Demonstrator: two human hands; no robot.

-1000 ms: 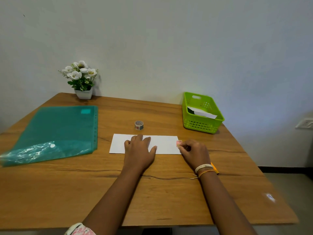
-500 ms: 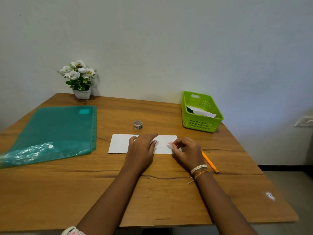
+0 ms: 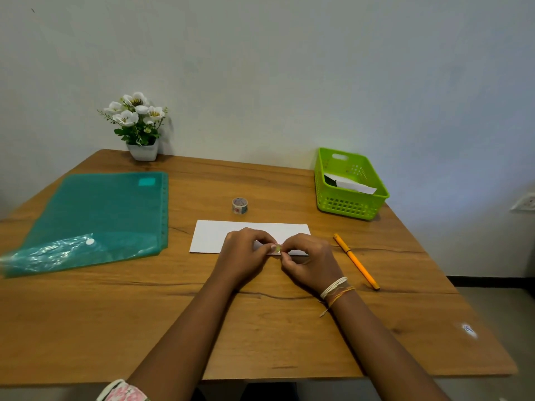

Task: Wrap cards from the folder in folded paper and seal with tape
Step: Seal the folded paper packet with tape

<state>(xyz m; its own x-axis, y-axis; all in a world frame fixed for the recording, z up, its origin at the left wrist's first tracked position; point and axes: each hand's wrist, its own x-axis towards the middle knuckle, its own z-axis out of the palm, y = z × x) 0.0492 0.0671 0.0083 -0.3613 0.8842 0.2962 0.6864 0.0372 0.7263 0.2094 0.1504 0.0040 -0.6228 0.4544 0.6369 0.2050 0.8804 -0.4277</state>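
A white folded paper (image 3: 211, 235) lies flat in the middle of the table. Over its near edge my left hand (image 3: 246, 253) and my right hand (image 3: 309, 259) meet, both pinching a small patterned piece of tape (image 3: 277, 249) between their fingertips. The tape piece sits right at the paper's front edge. A small tape roll (image 3: 239, 205) stands just beyond the paper. The teal plastic folder (image 3: 95, 218) lies flat at the left. No cards are visible; the paper hides whatever is inside it.
A green basket (image 3: 350, 204) with a white sheet inside stands at the back right. An orange pencil (image 3: 355, 260) lies right of my right hand. A potted white flower (image 3: 139, 125) stands at the back left by the wall.
My right hand has carried the tape piece from the paper's right end leftward to its front edge. My left hand lifted off the paper and joined it on the tape.
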